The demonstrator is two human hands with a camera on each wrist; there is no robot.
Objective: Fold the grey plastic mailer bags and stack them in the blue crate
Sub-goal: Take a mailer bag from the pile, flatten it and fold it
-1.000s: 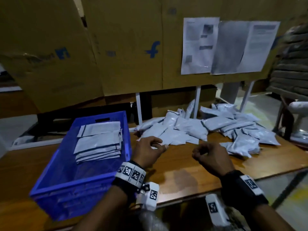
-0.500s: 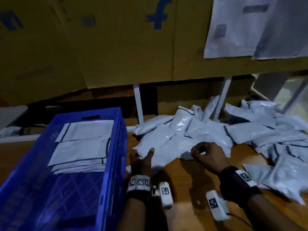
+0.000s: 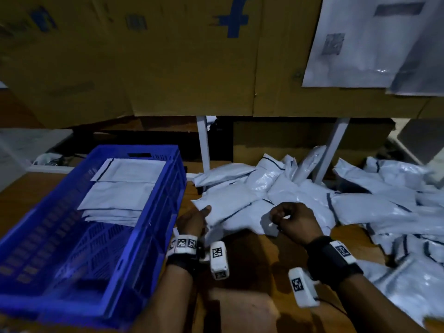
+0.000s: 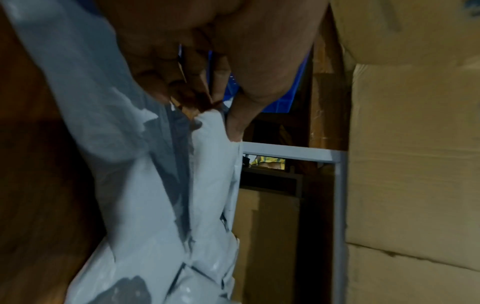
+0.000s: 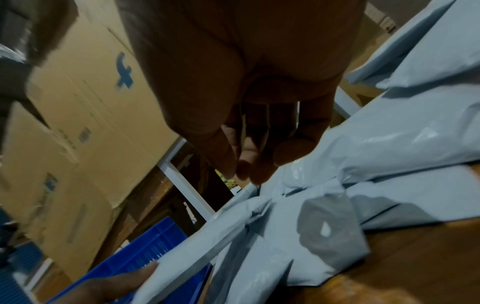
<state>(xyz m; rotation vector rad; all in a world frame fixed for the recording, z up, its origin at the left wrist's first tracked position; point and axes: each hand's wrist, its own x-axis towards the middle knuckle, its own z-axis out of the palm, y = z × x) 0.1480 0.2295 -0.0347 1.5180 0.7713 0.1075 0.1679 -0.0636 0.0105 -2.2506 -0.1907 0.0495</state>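
Left hand (image 3: 192,222) grips the near-left edge of a grey mailer bag (image 3: 225,205), thumb on top, fingers curled under it; the left wrist view shows the fingertips (image 4: 182,96) pinching the plastic. The bag lies at the left end of the pile (image 3: 360,203) on the wooden table (image 3: 252,296), just right of the crate (image 3: 153,227).

Right hand (image 3: 293,222) is over the near edge of the pile, fingers curled in. A small pale scrap shows at the knuckles in the head view; in the right wrist view the fingers (image 5: 259,168) are bent just above the plastic. Cannot tell whether they hold anything.

Crate sits on the left of the table. Folded bags (image 3: 120,193) are stacked flat in its far half. Cardboard sheets (image 3: 168,56) stand behind the table.
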